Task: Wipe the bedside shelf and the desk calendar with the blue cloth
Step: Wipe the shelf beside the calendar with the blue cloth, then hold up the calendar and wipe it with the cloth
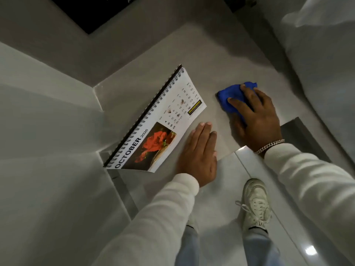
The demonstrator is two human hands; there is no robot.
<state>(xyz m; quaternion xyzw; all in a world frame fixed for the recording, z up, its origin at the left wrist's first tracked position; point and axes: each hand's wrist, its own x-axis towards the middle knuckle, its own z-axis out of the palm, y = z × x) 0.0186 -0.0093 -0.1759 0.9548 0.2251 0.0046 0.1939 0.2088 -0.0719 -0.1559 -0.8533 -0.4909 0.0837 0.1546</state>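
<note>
The grey bedside shelf (192, 60) fills the middle of the view. A spiral-bound desk calendar (163, 120), showing October with a red flower picture, lies flat on its left part. My right hand (257, 118) presses the folded blue cloth (233, 96) onto the shelf, to the right of the calendar. My left hand (199, 156) rests flat on the shelf's front edge, fingers together, just beside the calendar's lower edge and holding nothing.
A pale wall panel (48, 131) rises left of the shelf. White bedding (322, 45) lies at the upper right. Below the shelf is glossy tiled floor (221, 198) with my white shoe (255, 204). A dark opening (92, 12) sits at the top left.
</note>
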